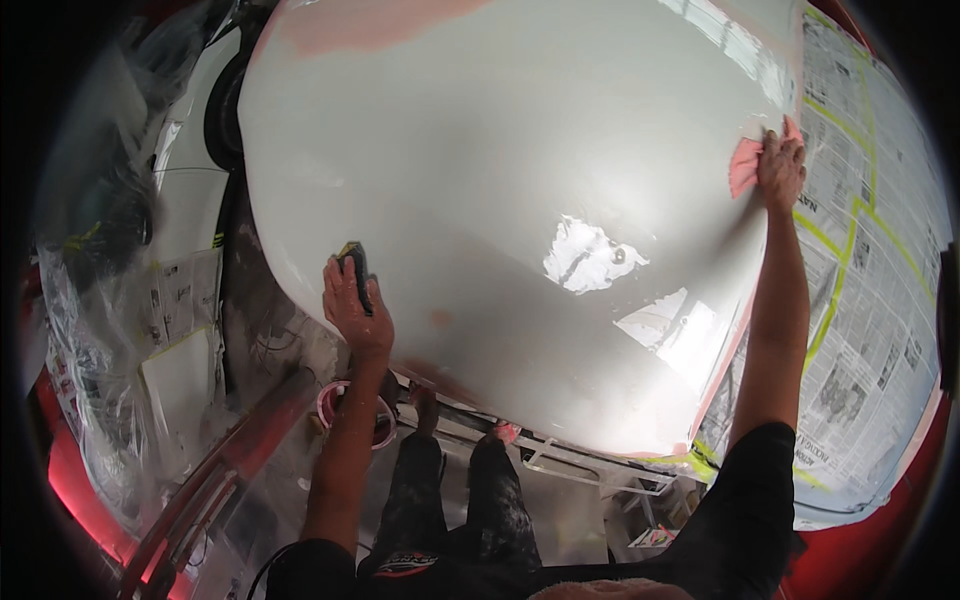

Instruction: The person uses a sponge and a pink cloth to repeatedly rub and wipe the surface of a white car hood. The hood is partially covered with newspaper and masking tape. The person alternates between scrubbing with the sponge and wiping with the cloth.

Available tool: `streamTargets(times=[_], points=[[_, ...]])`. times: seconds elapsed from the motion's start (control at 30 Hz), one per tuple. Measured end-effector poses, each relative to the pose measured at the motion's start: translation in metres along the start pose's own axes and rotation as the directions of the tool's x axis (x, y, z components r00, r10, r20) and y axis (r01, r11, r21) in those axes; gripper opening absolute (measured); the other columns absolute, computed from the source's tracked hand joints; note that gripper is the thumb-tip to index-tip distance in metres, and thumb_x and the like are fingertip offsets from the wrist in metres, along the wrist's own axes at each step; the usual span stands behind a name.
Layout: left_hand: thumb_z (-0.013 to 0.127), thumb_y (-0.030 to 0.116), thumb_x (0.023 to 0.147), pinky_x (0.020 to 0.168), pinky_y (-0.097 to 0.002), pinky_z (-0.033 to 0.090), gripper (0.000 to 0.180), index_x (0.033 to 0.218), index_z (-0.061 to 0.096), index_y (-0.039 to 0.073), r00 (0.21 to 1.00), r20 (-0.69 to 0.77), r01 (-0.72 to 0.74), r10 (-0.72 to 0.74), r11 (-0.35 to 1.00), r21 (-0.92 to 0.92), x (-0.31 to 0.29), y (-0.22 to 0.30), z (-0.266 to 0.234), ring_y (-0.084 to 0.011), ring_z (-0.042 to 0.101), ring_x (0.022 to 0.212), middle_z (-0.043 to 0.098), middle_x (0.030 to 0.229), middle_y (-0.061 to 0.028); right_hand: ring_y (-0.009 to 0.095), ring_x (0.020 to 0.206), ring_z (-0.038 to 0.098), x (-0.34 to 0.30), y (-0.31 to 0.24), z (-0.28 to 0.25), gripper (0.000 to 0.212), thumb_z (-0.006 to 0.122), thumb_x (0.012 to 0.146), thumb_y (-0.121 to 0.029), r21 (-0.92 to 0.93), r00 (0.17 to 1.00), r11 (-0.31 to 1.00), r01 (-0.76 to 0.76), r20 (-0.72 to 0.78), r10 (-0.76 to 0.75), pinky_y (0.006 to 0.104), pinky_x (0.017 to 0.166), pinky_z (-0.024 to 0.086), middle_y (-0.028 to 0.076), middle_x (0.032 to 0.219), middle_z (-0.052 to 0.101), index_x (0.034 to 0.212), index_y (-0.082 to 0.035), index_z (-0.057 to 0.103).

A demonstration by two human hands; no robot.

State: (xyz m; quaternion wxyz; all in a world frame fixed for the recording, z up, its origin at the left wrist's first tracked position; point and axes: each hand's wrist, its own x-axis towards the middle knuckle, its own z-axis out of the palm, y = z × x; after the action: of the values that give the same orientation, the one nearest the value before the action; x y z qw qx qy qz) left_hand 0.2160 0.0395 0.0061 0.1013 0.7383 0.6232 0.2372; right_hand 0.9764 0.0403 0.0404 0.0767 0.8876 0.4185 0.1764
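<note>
A large, glossy pale grey-white car panel [450, 180], probably a bonnet, spreads out in front of me, with pink patches along its edges. Near its left edge my left hand [360, 318] grips a dark block with a yellowish tip [352, 258], which looks like a sanding block, and holds it against the surface. Far to the right, my right hand [782, 175] presses a crumpled pink cloth [743, 168] onto the panel's right edge. My fingers lie over the cloth and hide part of it. Bright reflections [595, 255] shine on the panel's lower right half.
Newspaper masking [860, 290] with yellow-green tape covers the surface right of the panel. Below my left forearm stands a pinkish bucket [325, 402]. A white car [190, 200] and clear plastic sheeting [100, 350] are at the left. A metal frame [590, 468] lies below the panel's near edge.
</note>
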Motion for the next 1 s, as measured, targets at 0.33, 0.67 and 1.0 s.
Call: streamTargets(times=[0.33, 0.67, 1.0], points=[[0.057, 0.028, 0.101, 0.118, -0.0564, 0.023, 0.055, 0.152, 0.050, 0.010, 0.992, 0.108, 0.051, -0.064, 0.991, 0.121, -0.002, 0.001, -0.004, -0.0406, 0.034, 0.150, 0.040, 0.162, -0.0196, 0.048, 0.135, 0.048, 0.086, -0.147, 0.000, 0.084, 0.046, 0.096, -0.072, 0.255, 0.992, 0.964, 0.075, -0.116, -0.046, 0.0552, 0.112, 0.039, 0.022, 0.152, 0.046, 0.152, -0.010, 0.045], [0.056, 0.031, 0.102, 0.121, -0.0577, 0.020, 0.056, 0.155, 0.047, 0.014, 0.981, 0.175, 0.061, -0.078, 0.993, 0.103, 0.001, 0.009, -0.012, -0.0411, 0.030, 0.153, 0.036, 0.165, -0.0175, 0.048, 0.122, 0.056, 0.080, -0.412, -0.099, 0.096, 0.052, 0.090, -0.078, 0.365, 0.959, 0.890, 0.273, -0.178, -0.221, 0.0547, 0.106, 0.045, 0.023, 0.141, 0.054, 0.144, 0.001, 0.050], [0.058, 0.035, 0.103, 0.119, -0.0613, 0.021, 0.055, 0.153, 0.049, 0.014, 0.981, 0.175, 0.077, -0.088, 0.995, 0.071, -0.003, 0.002, -0.016, -0.0442, 0.032, 0.150, 0.037, 0.163, -0.0196, 0.048, 0.146, 0.035, -0.024, -0.573, -0.215, 0.087, 0.052, 0.099, -0.060, 0.482, 0.887, 0.764, 0.429, -0.064, -0.458, 0.0537, 0.122, 0.028, 0.026, 0.161, 0.035, 0.158, 0.001, 0.032]])
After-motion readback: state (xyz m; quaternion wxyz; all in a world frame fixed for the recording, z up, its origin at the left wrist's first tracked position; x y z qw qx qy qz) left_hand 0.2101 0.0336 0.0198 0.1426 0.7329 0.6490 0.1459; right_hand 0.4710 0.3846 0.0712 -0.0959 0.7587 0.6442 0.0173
